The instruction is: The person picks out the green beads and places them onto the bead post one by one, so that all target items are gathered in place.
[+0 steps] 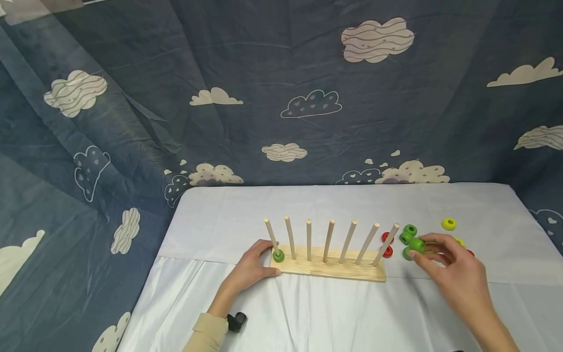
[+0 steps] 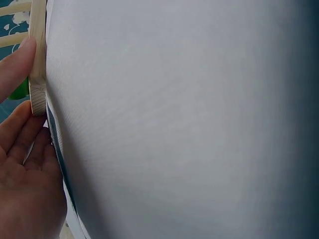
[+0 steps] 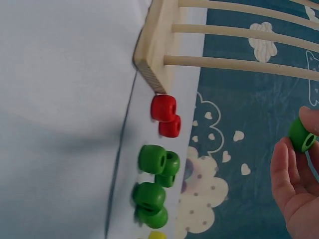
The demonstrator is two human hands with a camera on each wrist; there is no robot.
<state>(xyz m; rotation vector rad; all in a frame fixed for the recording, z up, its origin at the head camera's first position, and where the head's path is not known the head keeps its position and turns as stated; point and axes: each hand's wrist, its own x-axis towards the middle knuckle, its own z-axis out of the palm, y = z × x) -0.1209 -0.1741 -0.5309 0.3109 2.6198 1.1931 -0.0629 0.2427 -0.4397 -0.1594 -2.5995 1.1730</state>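
Note:
My left hand (image 1: 249, 268) grips the left end of a wooden peg board (image 1: 325, 267), thumb along its front edge and fingers at its end. Seven slanting pegs would overstate nothing but a row: several upright pegs (image 1: 329, 239) rise from the board. A green bead (image 1: 279, 256) sits low on the leftmost peg. My right hand (image 1: 459, 266) pinches another green bead (image 3: 302, 135) between thumb and fingertips, lifted over the loose green beads (image 3: 152, 196) to the right of the board.
Two red beads (image 3: 164, 108) lie by the board's right end. Yellow beads (image 1: 449, 224) lie farther right, one partly behind the right hand. A white cloth (image 1: 352, 313) covers the table, and a dark cloud-print curtain (image 1: 264, 58) hangs behind it.

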